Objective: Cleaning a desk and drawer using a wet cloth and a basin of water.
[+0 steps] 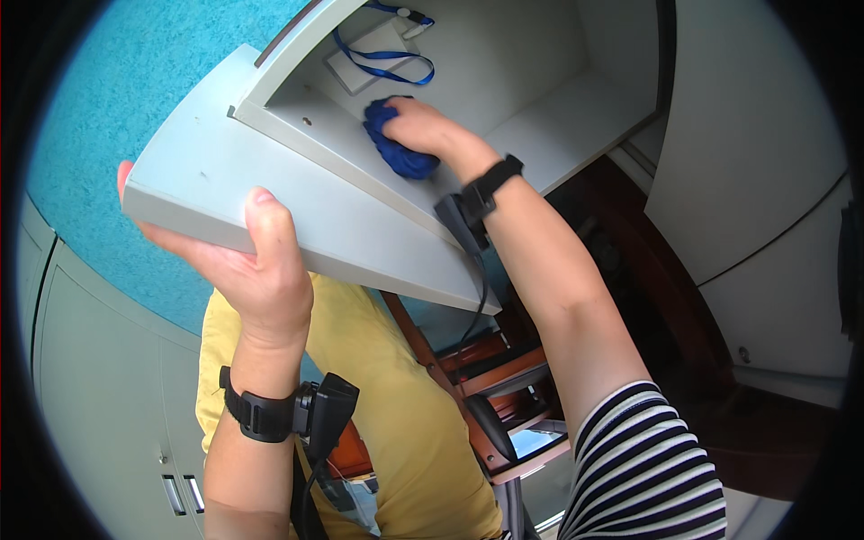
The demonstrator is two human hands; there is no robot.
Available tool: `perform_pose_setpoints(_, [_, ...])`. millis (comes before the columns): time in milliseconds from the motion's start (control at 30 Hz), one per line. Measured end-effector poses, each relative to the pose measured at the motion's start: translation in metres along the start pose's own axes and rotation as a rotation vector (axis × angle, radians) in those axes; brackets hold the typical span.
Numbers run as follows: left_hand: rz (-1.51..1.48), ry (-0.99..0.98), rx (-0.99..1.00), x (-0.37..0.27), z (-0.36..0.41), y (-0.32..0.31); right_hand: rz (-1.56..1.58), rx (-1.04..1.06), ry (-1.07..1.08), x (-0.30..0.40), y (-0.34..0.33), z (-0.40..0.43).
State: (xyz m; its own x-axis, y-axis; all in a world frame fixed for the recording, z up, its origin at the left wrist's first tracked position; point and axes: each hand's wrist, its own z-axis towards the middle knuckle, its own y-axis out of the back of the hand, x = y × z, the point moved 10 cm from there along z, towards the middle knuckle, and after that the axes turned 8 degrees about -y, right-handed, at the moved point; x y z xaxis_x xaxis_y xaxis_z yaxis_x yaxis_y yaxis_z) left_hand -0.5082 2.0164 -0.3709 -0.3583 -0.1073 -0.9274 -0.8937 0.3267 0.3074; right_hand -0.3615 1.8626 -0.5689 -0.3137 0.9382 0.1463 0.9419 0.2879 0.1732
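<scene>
My left hand (pixel 253 270) grips the edge of a light grey drawer front or cabinet panel (pixel 223 182), the thumb on its near face and the fingers beneath and around the far corner. Inside the adjoining open grey compartment (pixel 553 128), my right hand (pixel 418 128) presses on a crumpled dark blue cloth (pixel 401 152), at the corner of the side wall and the inner surface. Beyond the cloth lies a clear badge holder (pixel 368 64) with a blue lanyard (pixel 378 55). Each wrist wears a black strap with a small black device.
Grey metal cabinet doors (pixel 108 378) with handles stand at the lower left, beside a teal floor or wall surface (pixel 162 263). A wooden-framed chair (pixel 432 364) is low in the middle. Grey furniture panels (pixel 742 169) and dark reddish wood fill the right. A black cable hangs from the right wrist device.
</scene>
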Motion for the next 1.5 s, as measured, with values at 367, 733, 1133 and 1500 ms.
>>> perform_pose_setpoints(367, [0.061, 0.022, 0.011, 0.005, 0.001, 0.004, -0.527, -0.476, 0.194, 0.088, 0.073, -0.059])
perform_pose_setpoints(733, [-0.022, 0.028, 0.027, -0.002, 0.000, 0.001, -0.826, -0.943, 0.561, 0.096, 0.078, -0.031])
perform_pose_setpoints(1133, [-0.025, 0.008, 0.043, 0.004, -0.003, -0.002, -0.107, -1.320, 0.121, -0.035, 0.160, -0.082])
perform_pose_setpoints(1500, [-0.013, 0.012, 0.037, 0.000, 0.000, 0.003, -0.339, -0.950, 0.309, 0.085, 0.052, -0.031])
